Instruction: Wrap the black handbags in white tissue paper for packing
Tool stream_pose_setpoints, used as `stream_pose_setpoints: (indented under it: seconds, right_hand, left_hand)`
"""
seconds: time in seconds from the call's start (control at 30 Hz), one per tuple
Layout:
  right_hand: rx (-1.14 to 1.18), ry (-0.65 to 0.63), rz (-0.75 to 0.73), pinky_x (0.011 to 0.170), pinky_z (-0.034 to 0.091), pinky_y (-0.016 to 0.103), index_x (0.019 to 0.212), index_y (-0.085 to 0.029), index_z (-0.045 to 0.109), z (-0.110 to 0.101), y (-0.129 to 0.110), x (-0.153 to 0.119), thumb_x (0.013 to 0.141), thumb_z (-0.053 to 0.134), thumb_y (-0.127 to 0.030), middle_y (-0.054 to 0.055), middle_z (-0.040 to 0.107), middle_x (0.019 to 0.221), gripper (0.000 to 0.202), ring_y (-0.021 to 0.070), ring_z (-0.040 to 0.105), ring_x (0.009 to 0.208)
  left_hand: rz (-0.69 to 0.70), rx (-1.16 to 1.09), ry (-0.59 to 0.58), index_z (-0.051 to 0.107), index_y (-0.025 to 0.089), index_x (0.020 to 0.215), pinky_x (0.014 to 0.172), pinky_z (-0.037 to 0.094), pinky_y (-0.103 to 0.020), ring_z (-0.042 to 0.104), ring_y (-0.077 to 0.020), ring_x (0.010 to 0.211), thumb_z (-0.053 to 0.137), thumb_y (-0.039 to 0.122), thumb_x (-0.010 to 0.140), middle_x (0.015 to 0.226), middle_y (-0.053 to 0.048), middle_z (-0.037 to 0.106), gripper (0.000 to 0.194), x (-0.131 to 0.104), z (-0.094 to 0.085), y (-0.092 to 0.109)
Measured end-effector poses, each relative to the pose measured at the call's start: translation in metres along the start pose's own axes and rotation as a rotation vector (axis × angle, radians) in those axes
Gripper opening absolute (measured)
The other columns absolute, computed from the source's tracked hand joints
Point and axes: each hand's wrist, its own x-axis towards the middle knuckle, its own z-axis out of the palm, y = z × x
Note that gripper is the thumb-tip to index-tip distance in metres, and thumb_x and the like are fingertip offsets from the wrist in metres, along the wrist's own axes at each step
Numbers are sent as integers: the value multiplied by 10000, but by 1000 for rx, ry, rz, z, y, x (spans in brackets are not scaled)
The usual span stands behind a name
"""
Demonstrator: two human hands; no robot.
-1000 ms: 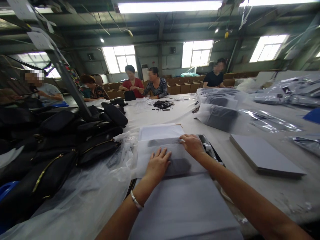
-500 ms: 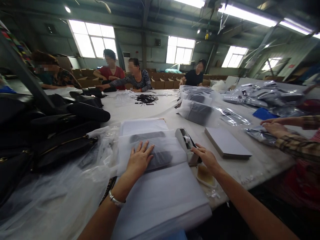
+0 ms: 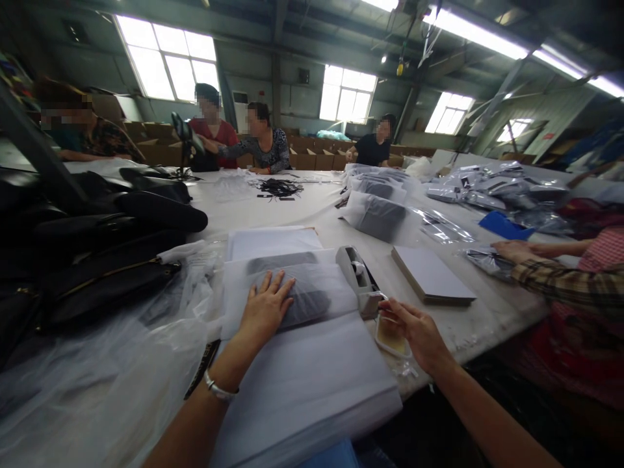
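Note:
My left hand [image 3: 266,309] lies flat with fingers spread on a dark item wrapped in white tissue paper [image 3: 312,302]. The dark shape shows through the thin sheet. Under it is a stack of white tissue sheets [image 3: 322,383]. Right of the wrapped item stands a grey tape dispenser [image 3: 358,279]. My right hand [image 3: 414,328] is at its near end, thumb and fingers pinched on the end of the clear tape, which is hard to see. Below those fingers sits a small clear dish [image 3: 392,338] with something yellowish in it.
Black bags [image 3: 107,260] and clear plastic [image 3: 121,377] fill the left. A block of white card [image 3: 431,273] lies to the right, with wrapped items [image 3: 373,208] behind. A co-worker's sleeved arm [image 3: 560,273] handles a plastic packet at right; several people work across the table.
My right hand has drawn back from the dispenser towards me, its fingers now pinched together. The left hand stays on the wrapped item. Across the table, a person has lifted a dark item.

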Motion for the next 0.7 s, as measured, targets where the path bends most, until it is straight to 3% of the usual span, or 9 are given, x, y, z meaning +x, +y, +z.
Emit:
stream_pose_setpoints:
  seconds: [0.13,0.3,0.4,0.5,0.6,0.7]
  right_hand:
    - [-63,-65,93,596,513,236,812,-170,783,-13,17,9,628,843,-523,67,736,852,403,127,611,642]
    - [-427,-130,-70,549,452,255,845,-163,777,-29,23,36,739,722,-561,34,696,680,415,125,545,549]
    - [-792,-115,-270,602,474,298,841,-197,777,-42,18,42,829,614,-511,39,708,676,354,178,607,591]
    - [-1057,-111,-530,728,501,336,940,-248,771,-57,2,39,894,522,-402,57,751,881,296,227,672,768]
    - [-1218,-201,-730,867,490,364,1047,-267,747,-64,-23,38,902,488,-282,72,741,1040,297,251,662,955]
    - [-1259,-337,-815,919,480,357,1072,-271,735,-54,-50,47,917,483,-245,65,734,1082,298,231,646,994]
  left_hand:
    - [6,-16,12,468,302,1437,1086,380,-557,302,-332,1451,482,349,973,1559,-47,376,467,0,1,0]
    - [5,-28,-5,469,292,1439,1080,385,-568,301,-337,1450,480,340,973,1557,-52,381,468,0,-1,0]
    - [-2,-15,-19,461,296,1444,1078,390,-562,297,-333,1453,469,345,978,1562,-43,370,468,1,-2,0]
    - [0,1,-23,455,302,1448,1087,383,-551,290,-327,1457,464,346,980,1569,-37,355,469,1,-1,0]
    - [4,8,-11,461,300,1445,1089,380,-550,289,-327,1457,456,344,982,1569,-41,355,465,2,0,0]
    - [7,15,-10,465,302,1441,1075,391,-559,306,-334,1449,448,345,983,1566,-38,362,460,2,1,-1]
